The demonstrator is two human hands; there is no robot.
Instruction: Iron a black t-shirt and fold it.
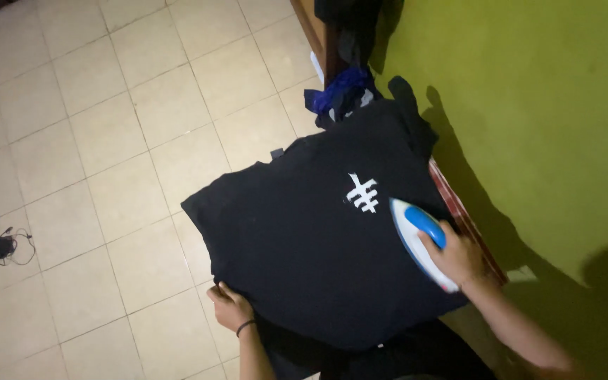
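Black T-shirt: soft matt cloth, white flat print at chest. Iron on T-shirt near print: smooth glossy plastic, white body, blue handle. Floor left of T-shirt: glazed cream tiles, slight sheen, thin grout lines. Wall right of T-shirt: matt green paint, smooth. Edge of board under T-shirt: reddish patterned cloth. Heap above T-shirt: blue and black cloth, crumpled.

Cream tile floor fills left side w/ grey grout lines. Small black gadget w/ tangled cord lies on tiles at far left. Green wall at right, shadows across it. Heap of dark & blue clothes at top centre, next to wall. Brown wooden edge near top, partly hidden.
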